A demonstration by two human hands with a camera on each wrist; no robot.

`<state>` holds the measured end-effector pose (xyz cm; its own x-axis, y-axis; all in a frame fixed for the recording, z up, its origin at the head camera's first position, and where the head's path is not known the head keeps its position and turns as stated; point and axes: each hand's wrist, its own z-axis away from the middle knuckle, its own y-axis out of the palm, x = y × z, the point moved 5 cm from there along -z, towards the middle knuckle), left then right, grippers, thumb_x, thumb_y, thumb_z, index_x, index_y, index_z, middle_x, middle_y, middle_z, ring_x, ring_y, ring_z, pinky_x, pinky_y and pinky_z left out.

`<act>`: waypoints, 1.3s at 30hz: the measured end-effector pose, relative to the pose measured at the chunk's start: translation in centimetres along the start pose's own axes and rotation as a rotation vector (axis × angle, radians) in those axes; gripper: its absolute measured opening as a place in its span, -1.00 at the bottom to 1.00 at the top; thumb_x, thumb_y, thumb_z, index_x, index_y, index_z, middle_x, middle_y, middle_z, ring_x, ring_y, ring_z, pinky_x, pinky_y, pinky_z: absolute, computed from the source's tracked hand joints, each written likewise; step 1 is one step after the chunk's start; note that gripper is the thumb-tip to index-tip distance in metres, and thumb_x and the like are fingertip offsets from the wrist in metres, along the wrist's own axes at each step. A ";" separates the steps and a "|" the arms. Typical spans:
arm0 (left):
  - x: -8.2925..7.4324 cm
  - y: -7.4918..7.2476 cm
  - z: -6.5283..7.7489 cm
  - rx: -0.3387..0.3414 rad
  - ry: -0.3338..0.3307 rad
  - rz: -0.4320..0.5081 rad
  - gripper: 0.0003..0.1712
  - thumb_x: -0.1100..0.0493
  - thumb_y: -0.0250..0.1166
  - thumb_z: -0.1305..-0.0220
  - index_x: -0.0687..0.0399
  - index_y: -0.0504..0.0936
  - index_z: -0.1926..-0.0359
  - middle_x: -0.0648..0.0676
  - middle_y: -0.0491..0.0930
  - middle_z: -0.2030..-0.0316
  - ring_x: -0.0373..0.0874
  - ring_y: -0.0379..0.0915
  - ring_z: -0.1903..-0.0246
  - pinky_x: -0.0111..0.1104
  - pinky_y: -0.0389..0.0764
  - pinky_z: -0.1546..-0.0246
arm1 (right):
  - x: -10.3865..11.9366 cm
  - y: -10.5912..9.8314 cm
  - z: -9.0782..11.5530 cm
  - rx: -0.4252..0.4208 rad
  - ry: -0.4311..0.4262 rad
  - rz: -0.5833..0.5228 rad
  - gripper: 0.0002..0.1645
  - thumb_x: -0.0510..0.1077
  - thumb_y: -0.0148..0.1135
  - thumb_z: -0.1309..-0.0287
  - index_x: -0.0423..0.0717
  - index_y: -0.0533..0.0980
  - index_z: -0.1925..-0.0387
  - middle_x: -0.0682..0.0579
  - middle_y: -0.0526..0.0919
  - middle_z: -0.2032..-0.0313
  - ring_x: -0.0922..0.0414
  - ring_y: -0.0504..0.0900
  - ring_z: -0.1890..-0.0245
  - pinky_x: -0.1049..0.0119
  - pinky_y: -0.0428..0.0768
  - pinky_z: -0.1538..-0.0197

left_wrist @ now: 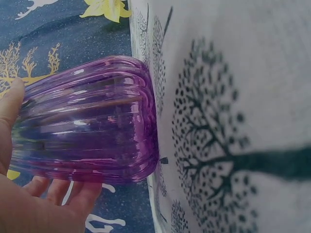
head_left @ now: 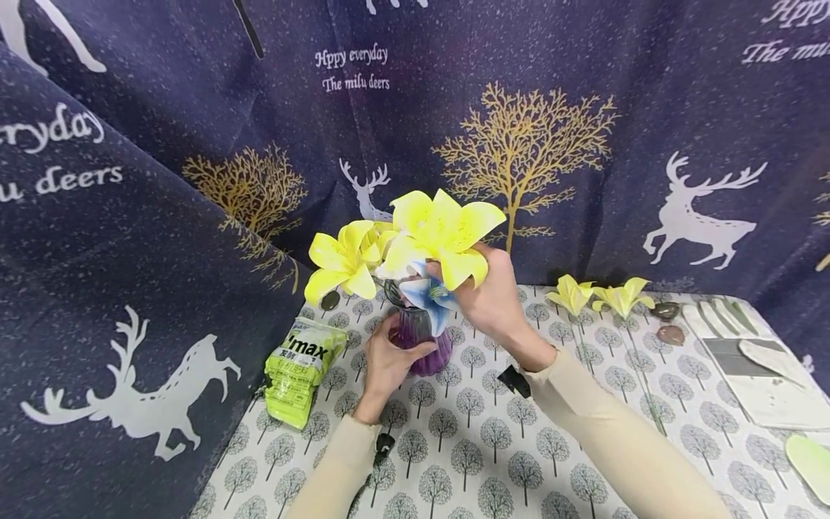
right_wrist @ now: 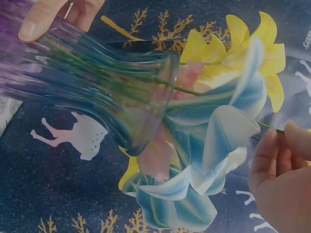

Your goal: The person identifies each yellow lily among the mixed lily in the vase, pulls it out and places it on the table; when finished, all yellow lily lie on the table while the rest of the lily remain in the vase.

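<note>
The left grip (head_left: 387, 360) held the ribbed, glassy purple vase (left_wrist: 97, 121), and the thin green stem (right_wrist: 268, 127) the right grip (head_left: 494, 297) pinched above it could have snagged curly blue-white flowers (right_wrist: 231, 131).

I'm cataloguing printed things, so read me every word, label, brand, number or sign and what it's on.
"Hppy everyday": centre of the dark blue cloth
"The milu deers": below that
"ryday": cloth's left, cut off
"u deers": below it, cut off
"Hppy": cloth's upper right
"The": below it, next word cut off
"max": yellow-green bag, start unclear
Too small or blurred: the bag's other print; lettering at the right wrist view's edge.
</note>
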<state>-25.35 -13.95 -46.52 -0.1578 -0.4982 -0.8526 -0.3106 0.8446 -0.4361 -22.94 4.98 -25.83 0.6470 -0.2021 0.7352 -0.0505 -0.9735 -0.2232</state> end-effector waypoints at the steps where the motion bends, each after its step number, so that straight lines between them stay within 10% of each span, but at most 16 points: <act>1: 0.0 0.0 0.0 0.002 -0.001 0.002 0.12 -0.26 0.70 0.36 0.05 0.51 -0.28 0.22 0.68 -0.10 0.11 0.65 -0.08 -0.03 0.67 -0.14 | 0.1 -0.2 0.0 -0.012 -0.004 -0.031 -0.69 -0.32 0.49 -0.03 -0.31 0.64 0.14 -0.26 0.77 0.28 0.10 0.70 0.35 0.50 0.63 0.23; 11: 0.2 0.0 0.0 -0.015 -0.022 -0.016 0.09 -0.28 0.70 0.39 -0.01 0.54 -0.24 0.18 0.70 -0.06 0.10 0.64 -0.07 0.00 0.62 -0.17 | 1.2 -2.7 0.0 -0.185 -0.019 -0.190 -0.78 -0.42 0.45 -0.01 -0.35 0.70 0.22 0.24 0.80 0.38 0.24 0.71 0.38 0.46 0.68 0.27; 23: 0.4 0.1 0.0 -0.025 -0.035 -0.021 0.12 -0.30 0.70 0.42 -0.01 0.55 -0.25 0.19 0.69 -0.08 0.14 0.62 -0.09 0.04 0.60 -0.18 | 2.6 -6.4 0.6 -0.356 -0.055 -0.335 -0.89 -0.36 0.48 -0.03 -0.26 0.72 0.33 0.08 0.79 0.38 0.15 0.75 0.32 0.40 0.70 0.17; 30: 0.1 0.1 0.1 -0.019 -0.032 -0.036 0.12 -0.30 0.70 0.42 -0.01 0.55 -0.25 0.20 0.69 -0.08 0.16 0.62 -0.09 0.05 0.60 -0.19 | 3.2 -8.4 0.8 -0.417 -0.183 -0.735 -0.79 -0.65 0.27 -0.02 -0.48 0.61 0.27 -0.15 0.76 0.36 0.03 0.76 0.31 0.29 0.75 0.11; 39: 0.1 0.0 0.1 -0.017 -0.033 -0.044 0.12 -0.31 0.69 0.42 -0.01 0.54 -0.26 0.18 0.70 -0.09 0.15 0.63 -0.10 0.06 0.60 -0.19 | 3.4 -11.0 1.3 -0.470 -0.269 -0.920 -0.82 -0.72 0.12 -0.08 -0.63 0.55 0.27 -0.28 0.72 0.38 -0.06 0.72 0.37 0.26 0.74 0.20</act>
<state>-25.23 -13.96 -46.66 -0.1131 -0.5282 -0.8416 -0.3321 0.8184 -0.4690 -19.20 15.14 -21.68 0.7294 0.6063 0.3168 0.2917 -0.6945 0.6577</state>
